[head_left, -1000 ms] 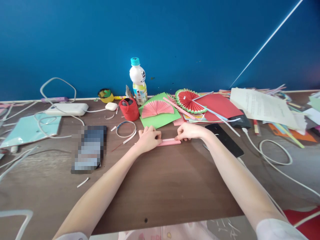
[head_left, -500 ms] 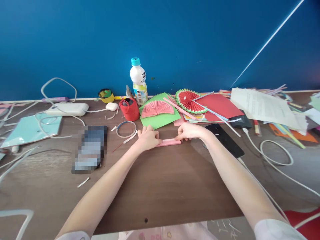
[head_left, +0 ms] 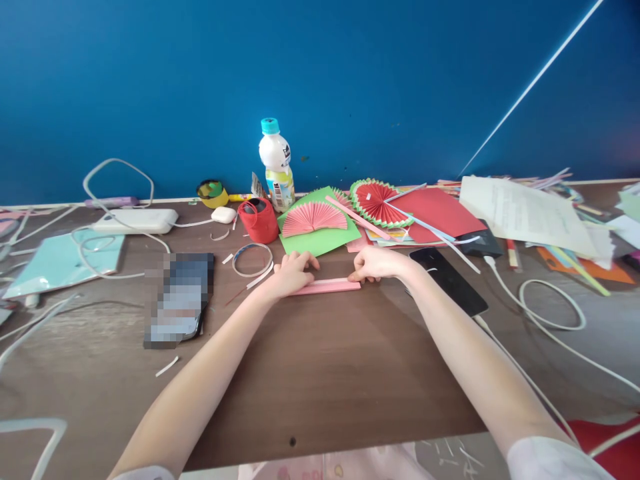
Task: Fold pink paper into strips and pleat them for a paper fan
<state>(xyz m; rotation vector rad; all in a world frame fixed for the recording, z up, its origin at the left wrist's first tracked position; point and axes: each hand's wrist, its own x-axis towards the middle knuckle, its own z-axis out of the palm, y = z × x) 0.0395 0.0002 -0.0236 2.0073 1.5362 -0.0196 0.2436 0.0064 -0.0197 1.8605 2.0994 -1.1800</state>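
Note:
A folded pink paper strip (head_left: 327, 287) lies lengthwise on the desk between my hands. My left hand (head_left: 291, 273) is on its left end, with curled fingers that cover that part. At the other end my right hand (head_left: 375, 264) pinches the strip's upper edge between thumb and bent fingers. Just behind it rests a pleated pink paper fan (head_left: 315, 219) on a green paper sheet (head_left: 327, 245). Another narrow pink strip (head_left: 357, 217) slants across the green sheet's right side.
A red and green pleated fan (head_left: 377, 203), red paper (head_left: 445, 210) and a drink bottle (head_left: 276, 163) stand or lie at the back. To the left are a red tape roll (head_left: 259, 220), a clear ring (head_left: 253, 259) and a phone (head_left: 183, 297). A black phone (head_left: 450, 280) lies right, by white cables.
My left hand has slid a little left along the pink strip, so more of the strip shows. My right hand stays at the right end.

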